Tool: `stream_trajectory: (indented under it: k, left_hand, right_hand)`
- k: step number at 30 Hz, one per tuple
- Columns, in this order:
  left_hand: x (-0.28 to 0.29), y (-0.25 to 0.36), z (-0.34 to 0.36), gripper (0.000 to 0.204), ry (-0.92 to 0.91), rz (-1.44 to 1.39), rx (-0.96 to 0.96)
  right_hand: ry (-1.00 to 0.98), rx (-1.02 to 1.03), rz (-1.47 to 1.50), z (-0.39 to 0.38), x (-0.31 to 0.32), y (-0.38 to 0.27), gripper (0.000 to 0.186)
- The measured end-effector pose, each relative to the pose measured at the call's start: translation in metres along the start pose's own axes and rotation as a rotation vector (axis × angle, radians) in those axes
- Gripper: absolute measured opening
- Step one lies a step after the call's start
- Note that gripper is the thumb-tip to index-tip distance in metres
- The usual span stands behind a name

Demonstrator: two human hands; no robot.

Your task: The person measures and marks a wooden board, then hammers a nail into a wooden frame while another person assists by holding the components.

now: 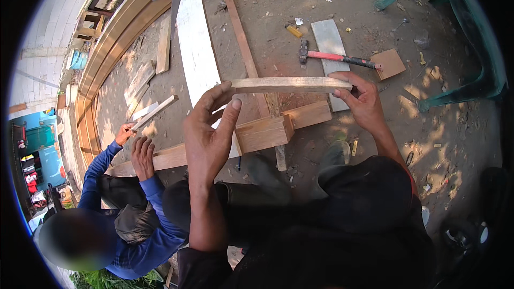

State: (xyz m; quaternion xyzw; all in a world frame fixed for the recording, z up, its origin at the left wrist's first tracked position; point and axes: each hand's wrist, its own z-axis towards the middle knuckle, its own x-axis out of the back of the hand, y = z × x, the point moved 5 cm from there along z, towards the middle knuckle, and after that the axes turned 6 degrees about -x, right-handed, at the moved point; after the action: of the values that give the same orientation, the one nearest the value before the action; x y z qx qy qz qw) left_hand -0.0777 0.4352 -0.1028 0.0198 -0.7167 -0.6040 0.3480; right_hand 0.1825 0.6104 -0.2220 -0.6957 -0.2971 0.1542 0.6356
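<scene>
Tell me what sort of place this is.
Probably an outdoor carpentry spot, perhaps a yard: there's bare dirt ground underfoot, a hammer lying across a pale board, and long timbers at the upper left. The right hand also holds a wooden strip.

Wooden strip (289, 84) spanning two hands
Right hand (364, 100) pinches one end, left hand (210, 131) meets the other; beyond, a red-handled hammer (338, 58) lies across a pale board (327, 36); blue-sleeved co-worker (144, 254) at left
</scene>
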Motion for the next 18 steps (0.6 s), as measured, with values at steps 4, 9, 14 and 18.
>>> stream_trajectory:
  k: [4,9,14,18]
  left_hand:
    - [0.030,-0.001,-0.004,0.042,0.024,0.227,-0.205]
    - [0.002,-0.011,-0.011,0.046,-0.138,0.351,-0.207]
    - [-0.034,-0.001,-0.023,0.075,-0.372,0.707,-0.460]
    - [-0.043,-0.008,-0.030,0.085,-0.403,0.757,-0.366]
  right_hand:
    - [-0.164,0.113,-0.029,-0.006,-0.022,-0.011,0.033]
    - [-0.247,0.111,0.086,-0.011,-0.028,-0.016,0.033]
    - [-0.318,-0.004,0.151,-0.019,-0.022,-0.020,0.034]
    - [-0.367,0.005,0.111,-0.017,-0.020,-0.021,0.036]
